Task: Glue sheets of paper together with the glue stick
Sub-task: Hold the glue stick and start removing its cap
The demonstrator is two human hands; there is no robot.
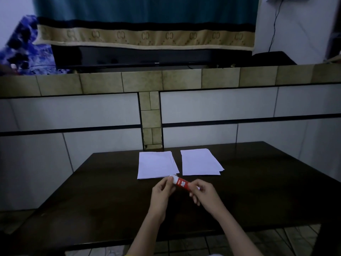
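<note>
- A dark wooden table (103,196) stands with its far edge against a tiled wall.
- Left stack of white paper sheets (156,165) lies flat on the table near the far edge, its sheets slightly fanned at the right side.
- Right stack of white paper sheets (200,162) lies flat just beside the left stack, apart from it, with its lower right corners fanned.
</note>
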